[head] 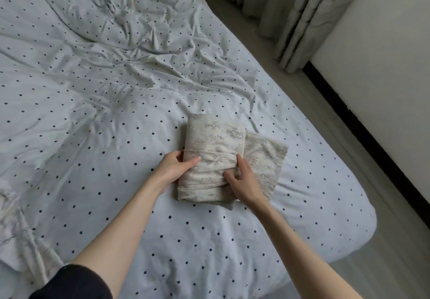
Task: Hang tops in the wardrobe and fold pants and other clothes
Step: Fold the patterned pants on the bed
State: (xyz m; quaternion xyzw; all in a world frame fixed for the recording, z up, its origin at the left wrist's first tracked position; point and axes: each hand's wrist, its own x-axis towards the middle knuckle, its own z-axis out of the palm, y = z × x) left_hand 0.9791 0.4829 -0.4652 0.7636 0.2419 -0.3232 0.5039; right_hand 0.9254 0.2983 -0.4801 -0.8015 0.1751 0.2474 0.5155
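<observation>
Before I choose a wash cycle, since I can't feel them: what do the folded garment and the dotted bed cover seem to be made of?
Folded garment: probably soft cotton jersey, matte heathered beige with printed outline motifs; it bends into thick rounded folds. Dotted bed cover: likely thin cotton or a cotton blend, matte pale grey with dark dots; it creases finely with no sheen.

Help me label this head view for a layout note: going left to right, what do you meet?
Black sleeve → left hand → folded grey printed garment → bare edge of the polka-dot bed → black skirting strip → white wall.
</observation>
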